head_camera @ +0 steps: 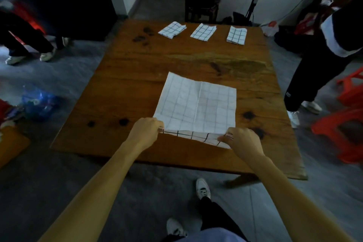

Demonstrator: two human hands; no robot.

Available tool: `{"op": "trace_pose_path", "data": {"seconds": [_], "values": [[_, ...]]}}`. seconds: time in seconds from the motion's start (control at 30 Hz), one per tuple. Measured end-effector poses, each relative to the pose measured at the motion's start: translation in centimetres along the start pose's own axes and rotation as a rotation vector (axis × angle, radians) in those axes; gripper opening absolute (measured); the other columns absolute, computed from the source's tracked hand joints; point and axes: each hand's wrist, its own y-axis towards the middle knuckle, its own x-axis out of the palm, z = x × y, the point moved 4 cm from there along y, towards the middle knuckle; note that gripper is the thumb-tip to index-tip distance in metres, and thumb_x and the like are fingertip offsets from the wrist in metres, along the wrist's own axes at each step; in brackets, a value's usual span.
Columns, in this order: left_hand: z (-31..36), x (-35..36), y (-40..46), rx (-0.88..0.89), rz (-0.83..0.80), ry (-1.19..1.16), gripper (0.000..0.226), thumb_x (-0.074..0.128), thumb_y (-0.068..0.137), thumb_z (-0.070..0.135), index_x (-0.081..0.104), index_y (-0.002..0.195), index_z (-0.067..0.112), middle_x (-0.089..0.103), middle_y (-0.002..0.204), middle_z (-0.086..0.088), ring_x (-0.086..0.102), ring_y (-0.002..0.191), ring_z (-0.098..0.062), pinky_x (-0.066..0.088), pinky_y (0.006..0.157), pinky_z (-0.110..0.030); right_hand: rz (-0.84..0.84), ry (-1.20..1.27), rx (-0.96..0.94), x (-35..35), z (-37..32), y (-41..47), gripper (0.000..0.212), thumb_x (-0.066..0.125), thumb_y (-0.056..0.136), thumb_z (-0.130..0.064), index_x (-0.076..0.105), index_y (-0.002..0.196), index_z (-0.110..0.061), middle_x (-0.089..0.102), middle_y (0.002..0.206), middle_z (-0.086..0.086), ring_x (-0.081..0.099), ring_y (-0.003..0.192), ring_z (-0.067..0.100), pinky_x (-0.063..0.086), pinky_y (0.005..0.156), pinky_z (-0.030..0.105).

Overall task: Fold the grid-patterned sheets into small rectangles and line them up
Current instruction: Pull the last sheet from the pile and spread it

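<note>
The near edge of an open sheet (197, 105) is pinched at its two corners: the left corner by the curled fingers of the left hand (146, 130), the right corner by those of the right hand (240, 139). Both hands are closed on the cloth, and the edge is lifted and turned a little, so that a strip of the darker grid on the other face is shown beneath the pale upper face. The rest of the sheet is spread flat near the front of the wooden table (137, 76), with a crease running down its middle.

Three folded sheets (203, 32) are laid in a row along the far edge, well apart from one another — small rectangles already made and lined up. The fourth appears to be at its first fold only — several folds and its placing in the row are judged still to be done. Whether more sheets wait out of view cannot be told.
</note>
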Motion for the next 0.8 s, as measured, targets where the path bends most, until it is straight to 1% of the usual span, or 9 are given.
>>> {"op": "trace_pose_path", "data": {"seconds": [0.13, 0.23, 0.33, 0.4, 0.5, 0.6, 0.67, 0.73, 0.8], "values": [[0.2, -0.4, 0.7, -0.013, -0.008, 0.014, 0.016, 0.054, 0.095, 0.014, 0.067, 0.102, 0.019, 0.062, 0.093, 0.002, 0.055, 0.081, -0.010, 0.044, 0.075, -0.025, 0.022, -0.067, -0.007, -0.4, 0.1, 0.0, 0.041, 0.054, 0.089, -0.058, 0.050, 0.067, -0.023, 0.054, 0.061, -0.009, 0.052, 0.054, 0.009, 0.027, 0.047, 0.023], [0.4, -1.8, 2.1, -0.016, 0.057, 0.013, 0.014, 0.053, 0.096, 0.015, 0.066, 0.101, 0.019, 0.055, 0.086, 0.005, 0.051, 0.079, -0.008, 0.044, 0.078, -0.025, 0.088, -0.033, -0.001, -1.9, 0.2, 1.2, 0.042, 0.057, 0.089, -0.054, 0.046, 0.061, -0.025, 0.052, 0.057, -0.009, 0.053, 0.053, 0.012, 0.034, 0.058, 0.027], [0.7, -3.4, 4.4, -0.016, 0.126, 0.027, 0.012, 0.053, 0.096, 0.016, 0.065, 0.098, 0.018, 0.057, 0.085, 0.003, 0.053, 0.078, -0.010, 0.046, 0.082, -0.028, 0.186, -0.043, 0.011, -3.4, 0.7, 2.9, 0.040, 0.058, 0.088, -0.053, 0.052, 0.064, -0.022, 0.054, 0.058, -0.008, 0.053, 0.054, 0.014, 0.041, 0.072, 0.032], [0.9, -4.1, 6.3, -0.002, 0.163, 0.020, 0.012, 0.054, 0.095, 0.013, 0.066, 0.096, 0.016, 0.059, 0.082, 0.002, 0.054, 0.076, -0.012, 0.048, 0.081, -0.030, 0.211, -0.080, 0.047, -4.2, 1.3, 4.5, 0.039, 0.057, 0.088, -0.054, 0.057, 0.069, -0.020, 0.055, 0.060, -0.007, 0.054, 0.059, 0.016, 0.038, 0.085, 0.035], [1.3, -4.7, 9.5, 0.021, 0.212, 0.023, 0.012, 0.056, 0.093, 0.008, 0.066, 0.095, 0.015, 0.061, 0.079, 0.000, 0.057, 0.074, -0.014, 0.049, 0.083, -0.034, 0.227, -0.134, 0.066, -5.0, 2.3, 7.6, 0.034, 0.060, 0.088, -0.050, 0.059, 0.071, -0.021, 0.055, 0.062, -0.007, 0.054, 0.065, 0.016, 0.032, 0.092, 0.036], [1.2, -4.7, 13.3, 0.034, 0.232, 0.034, 0.013, 0.053, 0.095, 0.010, 0.065, 0.097, 0.014, 0.058, 0.077, 0.002, 0.053, 0.071, -0.012, 0.045, 0.077, -0.030, 0.166, -0.189, 0.084, -4.5, 3.4, 11.5, 0.030, 0.059, 0.090, -0.049, 0.057, 0.073, -0.024, 0.054, 0.067, -0.008, 0.057, 0.073, 0.017, 0.029, 0.099, 0.038], [0.8, -4.3, 16.0, 0.041, 0.221, 0.048, 0.016, 0.050, 0.096, 0.011, 0.066, 0.097, 0.014, 0.058, 0.076, 0.002, 0.053, 0.069, -0.014, 0.044, 0.074, -0.031, 0.108, -0.184, 0.087, -3.7, 4.1, 14.5, 0.031, 0.057, 0.091, -0.050, 0.053, 0.072, -0.026, 0.054, 0.070, -0.008, 0.058, 0.078, 0.017, 0.027, 0.103, 0.039], [0.0, -3.4, 18.6, 0.000, 0.186, 0.053, 0.017, 0.054, 0.093, 0.007, 0.067, 0.100, 0.015, 0.064, 0.080, 0.000, 0.059, 0.073, -0.017, 0.048, 0.075, -0.033, 0.037, -0.173, 0.092, -2.5, 4.7, 17.4, 0.033, 0.054, 0.091, -0.052, 0.050, 0.072, -0.026, 0.051, 0.071, -0.009, 0.057, 0.082, 0.015, 0.026, 0.105, 0.038], [-1.0, -1.8, 20.6, -0.065, 0.102, 0.052, 0.020, 0.058, 0.090, 0.005, 0.066, 0.105, 0.014, 0.067, 0.086, -0.002, 0.062, 0.078, -0.017, 0.050, 0.080, -0.034, -0.028, -0.186, 0.084, -1.0, 5.3, 19.8, 0.034, 0.051, 0.091, -0.056, 0.051, 0.073, -0.027, 0.050, 0.073, -0.010, 0.057, 0.084, 0.014, 0.027, 0.105, 0.037]]}}
